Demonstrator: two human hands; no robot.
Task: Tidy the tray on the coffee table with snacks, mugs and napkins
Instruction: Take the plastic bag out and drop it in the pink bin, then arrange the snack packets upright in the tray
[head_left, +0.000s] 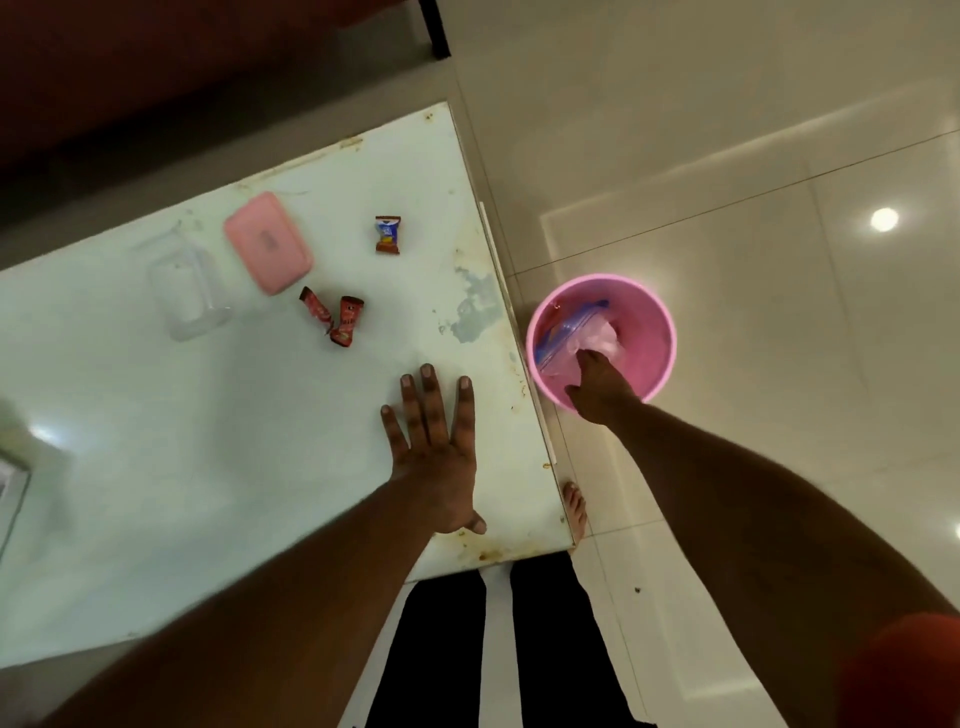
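Observation:
My left hand (434, 447) lies flat and open on the white coffee table (208, 441), fingers spread, holding nothing. My right hand (597, 389) reaches down into a pink bin (660, 332) on the floor beside the table, its fingers on a clear plastic bag with a blue zip edge (566, 332); whether it grips the bag is hidden. On the table lie a pink lid (268, 241), a clear plastic container (189, 291), two red snack wrappers (335, 319) and a blue and brown snack packet (388, 235).
The table's right edge (511, 332) runs next to the bin. Glossy tiled floor (779, 260) spreads to the right. My foot (575, 512) and dark trousers (545, 649) are below the table's corner. A dark sofa (156, 67) stands behind the table.

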